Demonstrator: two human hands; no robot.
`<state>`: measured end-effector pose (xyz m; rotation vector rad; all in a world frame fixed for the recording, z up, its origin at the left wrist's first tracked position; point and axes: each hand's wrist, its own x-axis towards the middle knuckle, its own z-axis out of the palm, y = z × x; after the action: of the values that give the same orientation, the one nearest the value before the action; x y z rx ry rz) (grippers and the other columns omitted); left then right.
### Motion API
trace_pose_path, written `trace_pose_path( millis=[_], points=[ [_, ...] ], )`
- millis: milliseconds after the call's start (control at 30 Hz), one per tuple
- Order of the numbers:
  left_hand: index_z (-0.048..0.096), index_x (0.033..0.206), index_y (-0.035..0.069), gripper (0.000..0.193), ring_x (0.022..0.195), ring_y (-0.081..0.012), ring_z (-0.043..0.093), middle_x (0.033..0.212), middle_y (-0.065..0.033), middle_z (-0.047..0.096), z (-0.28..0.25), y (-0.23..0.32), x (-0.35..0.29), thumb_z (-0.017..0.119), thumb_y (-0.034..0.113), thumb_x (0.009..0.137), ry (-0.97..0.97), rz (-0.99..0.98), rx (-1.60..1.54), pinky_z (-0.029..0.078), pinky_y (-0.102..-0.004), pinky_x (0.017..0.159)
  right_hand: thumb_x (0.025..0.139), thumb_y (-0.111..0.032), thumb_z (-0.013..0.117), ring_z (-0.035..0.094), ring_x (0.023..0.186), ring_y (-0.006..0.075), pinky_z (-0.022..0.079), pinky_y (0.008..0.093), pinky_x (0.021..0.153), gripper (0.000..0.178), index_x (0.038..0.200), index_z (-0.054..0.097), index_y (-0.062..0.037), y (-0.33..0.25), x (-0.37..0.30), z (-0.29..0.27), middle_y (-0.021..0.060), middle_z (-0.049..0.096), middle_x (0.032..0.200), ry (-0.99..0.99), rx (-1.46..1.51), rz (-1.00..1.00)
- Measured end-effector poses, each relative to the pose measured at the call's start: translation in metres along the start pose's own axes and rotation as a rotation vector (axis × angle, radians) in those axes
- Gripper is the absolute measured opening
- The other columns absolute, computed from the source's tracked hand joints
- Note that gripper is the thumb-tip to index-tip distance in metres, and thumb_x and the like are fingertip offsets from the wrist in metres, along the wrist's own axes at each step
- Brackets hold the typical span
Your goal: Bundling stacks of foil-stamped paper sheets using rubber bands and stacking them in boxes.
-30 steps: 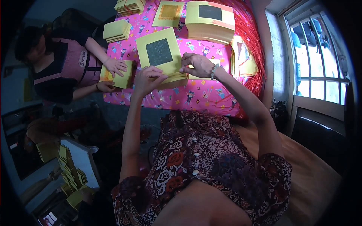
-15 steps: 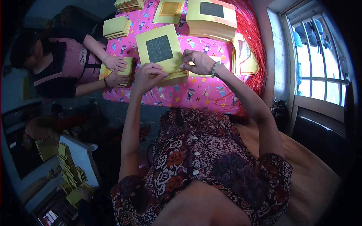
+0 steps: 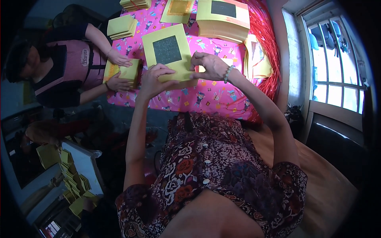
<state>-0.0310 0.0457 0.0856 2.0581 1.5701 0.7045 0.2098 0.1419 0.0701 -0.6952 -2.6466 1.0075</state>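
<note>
A stack of yellow paper [image 3: 183, 73] with a dark square on its top sheet lies on the pink patterned tablecloth [image 3: 174, 103] before me. Around its near left corner curl the fingers of my left hand [image 3: 155, 81], thumb at the front edge. My right hand [image 3: 212, 66], with a beaded bracelet at the wrist, grips the near right corner between bent fingers and thumb. The lower sheets are partly hidden by my hands.
Farther back stand a tall yellow paper stack [image 3: 222, 29], a sheet with an orange square [image 3: 177, 10] and a smaller pile [image 3: 122, 27]. Red plastic strands [image 3: 274, 59] hang along the right edge. At left, a co-worker's hands [image 3: 119, 71] rest on another yellow stack [image 3: 129, 73].
The stack's near edges look more even, where lower sheets stuck out before. My left thumb and fingers have spread a little around the edge. The co-worker's hands have moved apart.
</note>
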Motion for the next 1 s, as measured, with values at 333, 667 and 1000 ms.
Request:
trace_pose_path(
  millis=[333,667,1000],
  points=[
    [0.066,0.09,0.013,0.035,0.082,-0.0211,0.061,0.09,-0.0013,0.06,0.0,0.0,0.005,0.081,0.03,0.063,-0.058,-0.024,0.022,0.049,-0.0334,0.07,0.074,-0.035,0.069,0.057,0.093,0.0251,0.049,0.0376,0.078,0.028,0.085,0.06,-0.0108,-0.008,0.004,-0.005,0.0051,0.056,0.09,-0.022,-0.292,-0.096],
    [0.068,0.087,0.01,0.023,0.078,-0.0196,0.061,0.088,-0.0027,0.062,0.004,-0.005,0.005,0.076,0.025,0.071,-0.01,0.013,-0.021,0.049,-0.0313,0.067,0.081,-0.029,0.064,0.057,0.093,0.0257,0.049,0.0363,0.08,0.024,0.085,0.063,-0.006,0.0,0.005,0.0,0.0072,0.058,0.094,-0.027,-0.152,-0.091],
    [0.069,0.09,0.008,0.021,0.072,-0.0165,0.06,0.088,-0.0044,0.062,0.005,-0.01,0.006,0.072,0.023,0.076,-0.057,-0.099,-0.146,0.049,-0.028,0.065,0.077,-0.038,0.067,0.058,0.093,0.0254,0.049,0.0382,0.078,0.03,0.087,0.061,-0.01,-0.005,0.003,-0.003,0.0064,0.056,0.092,-0.045,-0.151,-0.064]
  ],
)
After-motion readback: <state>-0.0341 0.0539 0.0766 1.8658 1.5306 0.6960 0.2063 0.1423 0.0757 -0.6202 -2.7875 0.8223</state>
